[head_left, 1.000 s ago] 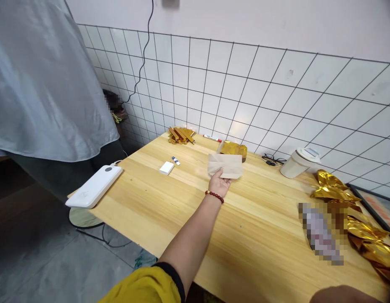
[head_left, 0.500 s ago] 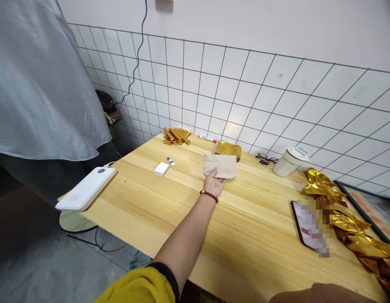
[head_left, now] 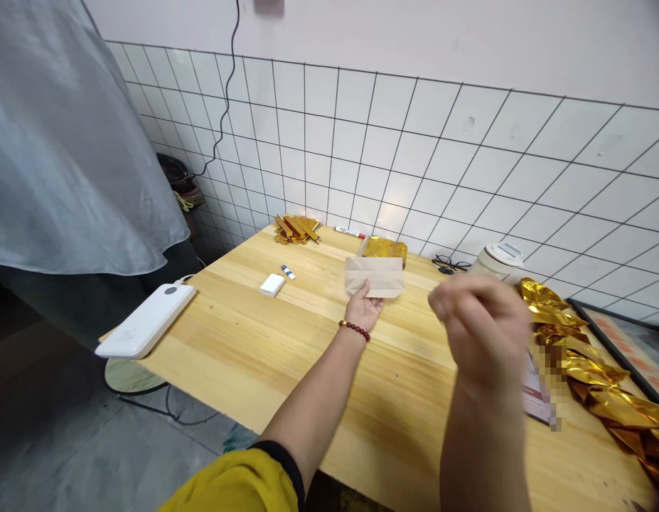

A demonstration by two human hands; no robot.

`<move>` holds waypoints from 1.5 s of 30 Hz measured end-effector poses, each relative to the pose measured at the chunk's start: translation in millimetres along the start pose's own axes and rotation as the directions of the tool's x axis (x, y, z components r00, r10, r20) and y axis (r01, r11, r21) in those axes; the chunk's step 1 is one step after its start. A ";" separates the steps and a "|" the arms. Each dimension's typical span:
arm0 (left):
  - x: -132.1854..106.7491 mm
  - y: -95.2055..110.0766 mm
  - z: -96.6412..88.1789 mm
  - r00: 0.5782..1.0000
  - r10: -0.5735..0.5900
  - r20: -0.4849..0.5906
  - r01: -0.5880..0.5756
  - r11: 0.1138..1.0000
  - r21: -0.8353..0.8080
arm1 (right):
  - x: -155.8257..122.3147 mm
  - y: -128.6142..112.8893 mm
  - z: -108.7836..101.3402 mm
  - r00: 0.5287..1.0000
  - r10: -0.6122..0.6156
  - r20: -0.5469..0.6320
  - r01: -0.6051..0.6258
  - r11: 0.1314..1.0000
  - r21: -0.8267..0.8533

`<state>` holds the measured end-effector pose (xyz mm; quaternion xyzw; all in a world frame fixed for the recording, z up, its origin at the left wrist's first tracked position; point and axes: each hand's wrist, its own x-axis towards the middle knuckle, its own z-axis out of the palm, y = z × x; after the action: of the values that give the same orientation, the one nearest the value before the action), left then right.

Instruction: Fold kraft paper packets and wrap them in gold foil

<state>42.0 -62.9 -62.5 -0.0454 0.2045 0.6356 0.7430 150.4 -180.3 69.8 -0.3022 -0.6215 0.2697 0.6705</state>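
A pale wooden plank table (head_left: pixel 286 341) lies mostly bare across its near half, with a flat white plastic device (head_left: pixel 145 321) overhanging its left edge. Crumpled gold foil pouches (head_left: pixel 601 370) crowd the right edge. The right hand (head_left: pixel 481 327) hangs blurred above the boards, its grip impossible to tell. The left hand (head_left: pixel 364 307) pinches the near edge of a flat brown paper bag (head_left: pixel 377 276) lying near the far tiled wall. No lettering is legible.
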 end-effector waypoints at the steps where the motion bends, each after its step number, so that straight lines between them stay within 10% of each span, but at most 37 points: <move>1: -0.6 -1.0 0.6 1.000 -0.002 0.010 0.002 1.000 0.002 | 8.9 18.0 7.3 0.988 -0.001 -0.157 -0.001 1.000 -0.017; 4: -2.5 -3.8 2.9 0.999 0.001 0.044 -0.002 1.000 0.013 | 20.0 90.0 20.8 0.887 0.156 -0.434 -0.197 0.979 -0.050; 10: -1.1 -3.1 2.0 0.997 -0.007 0.074 0.001 0.997 0.080 | -13.9 187.7 16.6 0.683 0.468 -0.561 -0.526 0.848 0.066; 18: -3.5 -12.9 2.6 0.981 0.026 0.194 -0.054 0.989 0.139 | -22.5 183.9 23.5 0.838 0.453 -0.304 -0.420 0.891 0.171; 45: -7.2 -21.3 2.6 0.978 0.052 0.201 -0.119 0.934 0.338 | -20.4 192.7 13.7 0.710 0.507 -0.489 -0.391 0.861 0.325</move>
<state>62.4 -72.7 -61.6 0.1562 0.2442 0.6228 0.7267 137.7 -64.9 -86.0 -0.4419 -0.2749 0.3850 0.7622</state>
